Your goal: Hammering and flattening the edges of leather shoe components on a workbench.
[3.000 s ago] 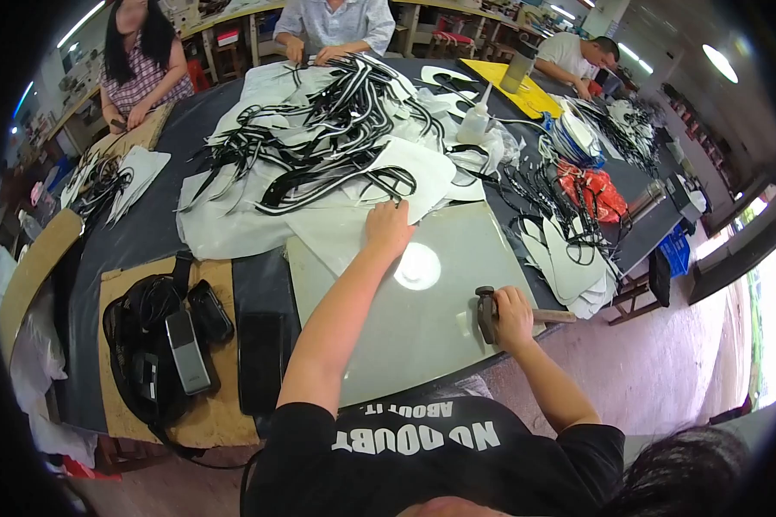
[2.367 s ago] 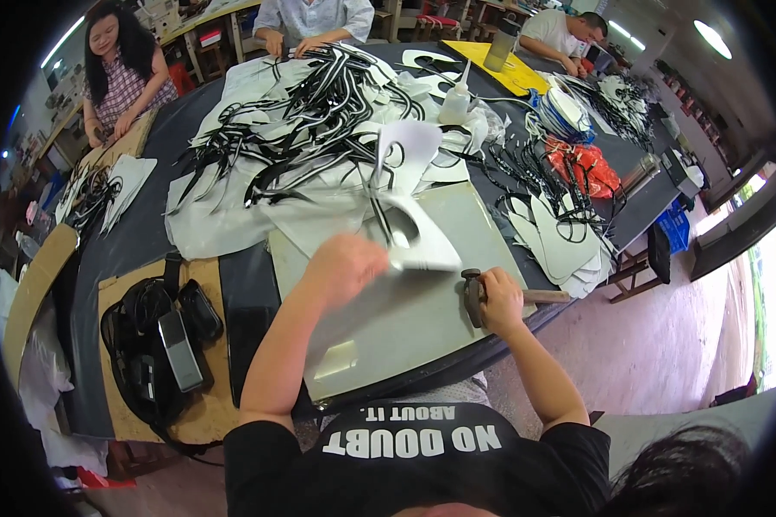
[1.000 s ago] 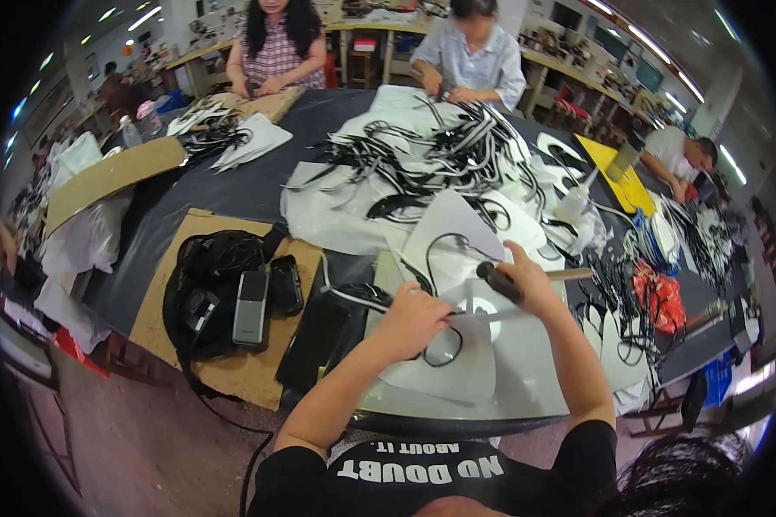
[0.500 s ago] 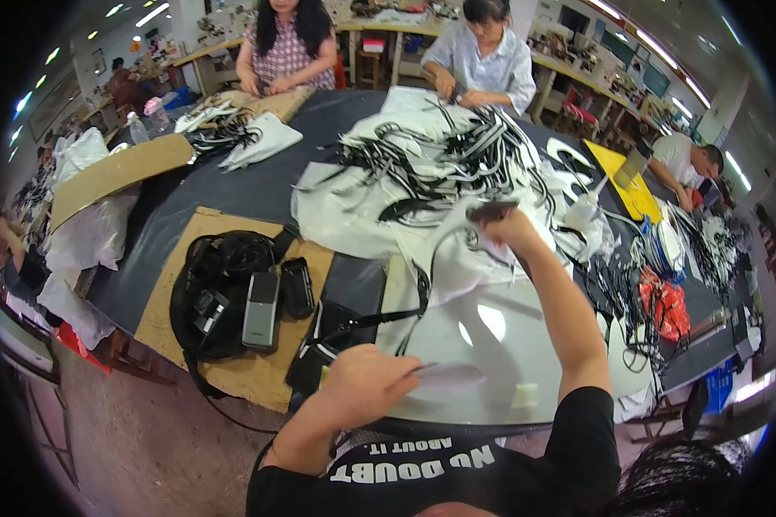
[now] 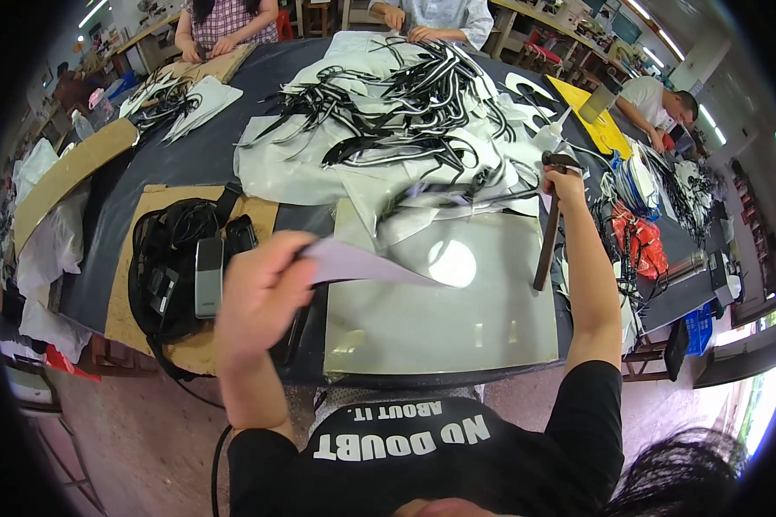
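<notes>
My left hand (image 5: pixel 267 289), closed and slightly blurred, grips a thin, pale lilac pointed piece (image 5: pixel 362 264) by one end. The piece hangs in the air over the left half of a glossy grey-white board (image 5: pixel 440 336). At the board's far right corner my right hand (image 5: pixel 564 183) is wrapped around a hammer (image 5: pixel 547 246); its dark head rests near the top of the fist and the brown handle points down toward me. Between the hands, at the board's far edge, lies a smeared white piece with dark edging (image 5: pixel 444 205).
Beyond the board spreads a heap of white pieces and black-and-white strips (image 5: pixel 422 95). A cardboard sheet (image 5: pixel 121 302) at left bears a black pouch (image 5: pixel 172 276) and a grey device (image 5: pixel 209 277). Red plastic (image 5: pixel 638 237) lies at right. Several people work around the table.
My left hand has risen and moved left with the lilac piece. My right hand has shifted right with the hammer, away from the white piece. The view has tilted downward.
</notes>
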